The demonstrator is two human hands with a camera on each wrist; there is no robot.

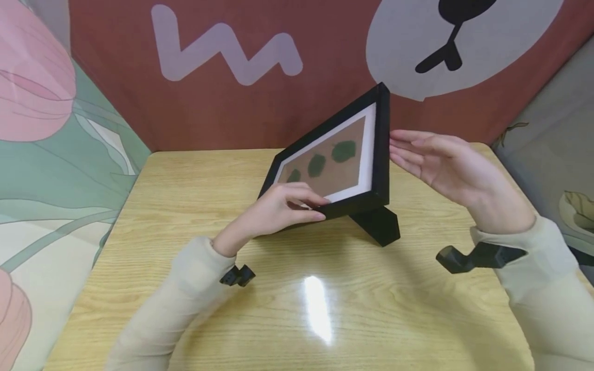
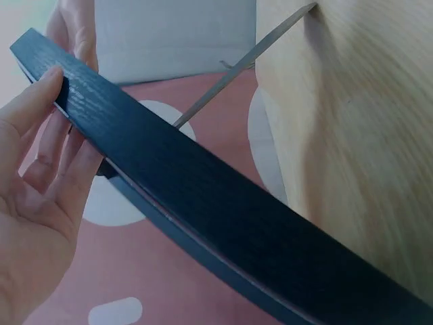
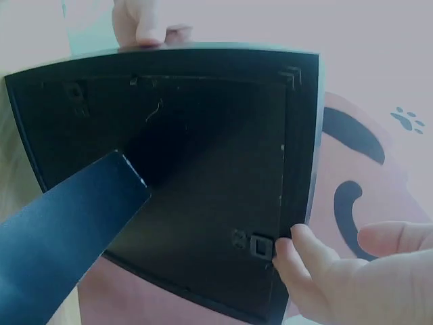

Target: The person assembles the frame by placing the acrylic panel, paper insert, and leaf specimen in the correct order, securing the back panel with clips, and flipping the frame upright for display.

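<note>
A black picture frame [image 1: 382,154] leans back on the table; it holds a print with green leaf shapes inside a white mat [image 1: 366,154]. My left hand [image 1: 280,208] pinches its near edge, thumb on the outer side [image 2: 203,179] and fingers over the front. At the far right side, my right hand [image 1: 450,165] touches the frame with extended fingertips, its thumb free. From behind, the right wrist view shows the dark backing [image 3: 216,183] with small metal hangers [image 3: 261,247]. A flat black stand leg [image 1: 378,226] slants out from the back.
The frame rests on a light wood table [image 1: 185,175], whose far edge meets a red patterned backdrop [image 1: 232,118]. Leaf-patterned fabric [image 1: 102,170] hangs at the left, and a grey patterned cloth [image 1: 557,113] at the right. Small black cameras [image 1: 478,256] sit on both wrists.
</note>
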